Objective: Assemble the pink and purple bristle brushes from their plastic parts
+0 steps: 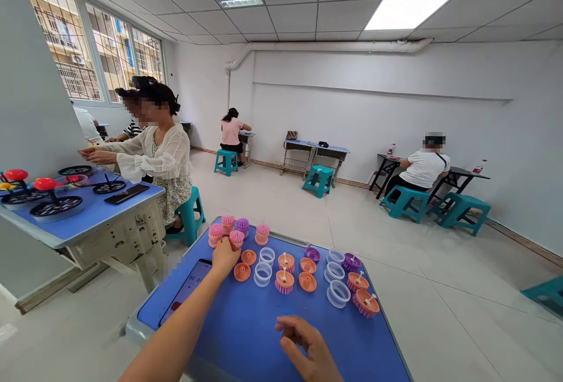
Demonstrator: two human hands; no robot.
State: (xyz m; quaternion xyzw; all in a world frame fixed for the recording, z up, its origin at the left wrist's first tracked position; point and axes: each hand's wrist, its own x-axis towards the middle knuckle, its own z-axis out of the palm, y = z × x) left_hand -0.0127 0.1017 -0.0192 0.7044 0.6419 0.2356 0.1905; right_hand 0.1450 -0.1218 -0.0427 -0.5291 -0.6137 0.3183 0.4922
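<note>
While the left hand [225, 256] touches a round, pink-bristled plastic brush [236, 239] on the blue table [246, 323], its grip hidden from me, the loosely curled right hand [305, 344] looks empty; five such brushes [263, 234] seem finished, but upturned bristled heads [284, 282], clear plastic rings [263, 281] and orange discs [307, 281] lie apart.

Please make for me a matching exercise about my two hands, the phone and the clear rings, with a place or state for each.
1. Left hand
2. Clear rings
3. Right hand
4. Phone

A. lying near the left edge of the blue tabletop
B. over the tabletop's near part, fingers bent
C. at a pink-bristled piece
D. see-through

Pairs: 1-C, 2-D, 3-B, 4-A
</note>
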